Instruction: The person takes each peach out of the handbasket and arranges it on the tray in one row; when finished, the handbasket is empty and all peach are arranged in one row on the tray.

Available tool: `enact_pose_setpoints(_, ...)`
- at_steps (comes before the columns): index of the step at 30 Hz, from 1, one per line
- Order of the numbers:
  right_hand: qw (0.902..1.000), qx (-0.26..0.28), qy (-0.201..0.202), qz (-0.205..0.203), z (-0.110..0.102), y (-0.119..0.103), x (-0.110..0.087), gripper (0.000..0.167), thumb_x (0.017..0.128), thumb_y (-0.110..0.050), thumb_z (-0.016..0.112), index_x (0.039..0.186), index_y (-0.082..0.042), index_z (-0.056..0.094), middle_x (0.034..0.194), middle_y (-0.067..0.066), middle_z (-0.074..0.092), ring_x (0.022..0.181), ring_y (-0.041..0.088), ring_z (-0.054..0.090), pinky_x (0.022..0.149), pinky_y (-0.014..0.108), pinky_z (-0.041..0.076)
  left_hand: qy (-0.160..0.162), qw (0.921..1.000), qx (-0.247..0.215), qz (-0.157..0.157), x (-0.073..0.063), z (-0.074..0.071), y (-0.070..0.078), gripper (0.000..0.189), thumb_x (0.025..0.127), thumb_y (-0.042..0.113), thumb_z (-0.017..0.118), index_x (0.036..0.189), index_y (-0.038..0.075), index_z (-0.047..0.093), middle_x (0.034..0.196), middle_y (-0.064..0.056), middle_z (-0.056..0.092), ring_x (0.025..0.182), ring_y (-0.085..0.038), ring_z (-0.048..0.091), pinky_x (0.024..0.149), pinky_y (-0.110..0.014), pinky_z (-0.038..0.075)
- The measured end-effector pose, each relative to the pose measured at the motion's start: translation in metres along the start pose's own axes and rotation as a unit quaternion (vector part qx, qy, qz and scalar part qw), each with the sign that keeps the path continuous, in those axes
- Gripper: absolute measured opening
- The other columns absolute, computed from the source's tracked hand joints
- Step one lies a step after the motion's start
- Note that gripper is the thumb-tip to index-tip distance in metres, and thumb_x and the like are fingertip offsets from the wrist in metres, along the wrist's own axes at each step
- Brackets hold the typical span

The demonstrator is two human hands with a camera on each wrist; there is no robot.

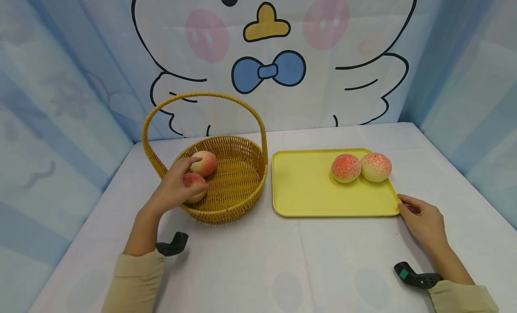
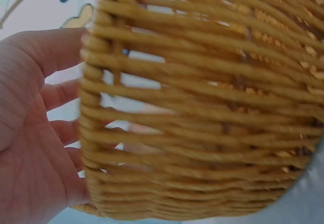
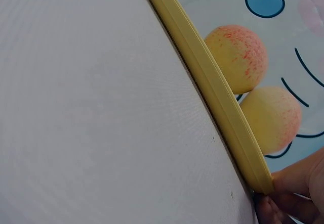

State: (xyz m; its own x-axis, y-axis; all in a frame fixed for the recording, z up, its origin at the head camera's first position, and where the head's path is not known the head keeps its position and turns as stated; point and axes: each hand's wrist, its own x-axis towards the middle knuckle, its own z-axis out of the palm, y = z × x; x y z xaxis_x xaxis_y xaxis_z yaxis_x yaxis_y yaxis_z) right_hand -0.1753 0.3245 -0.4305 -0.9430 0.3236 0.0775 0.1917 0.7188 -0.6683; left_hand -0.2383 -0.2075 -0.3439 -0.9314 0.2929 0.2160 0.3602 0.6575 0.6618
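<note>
My left hand reaches over the near left rim of a woven wicker basket, thumb and index finger spread apart. Inside the basket, the index finger overlaps one peach and the thumb lies across another peach. From the left wrist, the basket's woven side hides the fingertips. At the near right corner of a yellow tray, my right hand pinches the edge between thumb and fingers. Two more peaches, a redder one and a paler one, sit side by side at the tray's far right.
The basket's tall arched handle rises above its rim. Basket and tray stand close together on a white-covered table. Behind them hangs a cartoon-printed cloth backdrop, with blue-patterned cloth at both sides.
</note>
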Motion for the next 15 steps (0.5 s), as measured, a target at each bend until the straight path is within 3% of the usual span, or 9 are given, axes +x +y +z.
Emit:
enact_pose_setpoints(8, 1.0, 0.0, -0.001, 0.004, 0.0001, 0.0003, 0.0005, 0.041, 0.094, -0.017, 0.048, 0.126, 0.008, 0.049, 0.113, 0.029, 0.054, 0.101, 0.039, 0.048, 0.079, 0.05, 0.04, -0.008, 0.9996, 0.008, -0.025, 0.0022, 0.0025, -0.0108, 0.067, 0.08, 0.017, 0.072, 0.135, 0.001, 0.037, 0.135, -0.017, 0.038, 0.124, -0.034, 0.032, 0.098, -0.052, 0.032)
enact_pose_setpoints(15, 1.0, 0.002, -0.004, -0.003, -0.0017, 0.0002, -0.0005, 0.041, 0.094, -0.018, 0.048, 0.126, 0.009, 0.049, 0.112, 0.03, 0.054, 0.1, 0.04, 0.047, 0.079, 0.051, 0.039, -0.021, 0.9974, 0.041, -0.055, 0.002, 0.0051, -0.0051, 0.063, 0.081, 0.011, 0.066, 0.136, -0.003, 0.036, 0.135, -0.022, 0.034, 0.123, -0.034, 0.033, 0.098, -0.052, 0.031)
